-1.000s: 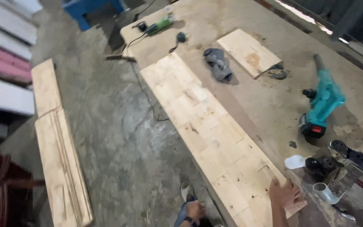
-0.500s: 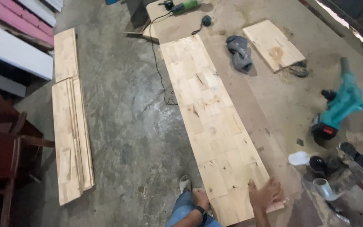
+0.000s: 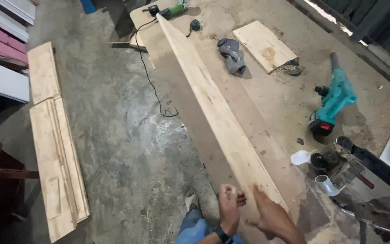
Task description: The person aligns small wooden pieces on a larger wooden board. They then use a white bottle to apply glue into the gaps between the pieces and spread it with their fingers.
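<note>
On dusty workbench [image 3: 267,113], tilted plank [image 3: 213,108]; concrete floor [image 3: 123,135].

Soft even daylight, faint shadows, motion-blurred hands, wide-angle edges

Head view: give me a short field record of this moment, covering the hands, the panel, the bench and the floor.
setting: workshop, dusty workbench, concrete floor
left hand: at the near end of the panel, blurred, grip unclear
right hand: against the panel's near end, fingers spread
glued wood panel: long, tipped up on edge along the bench
on bench: teal blower, grey gloves, small board, green grinder
on floor: stacked boards, black cord
</note>
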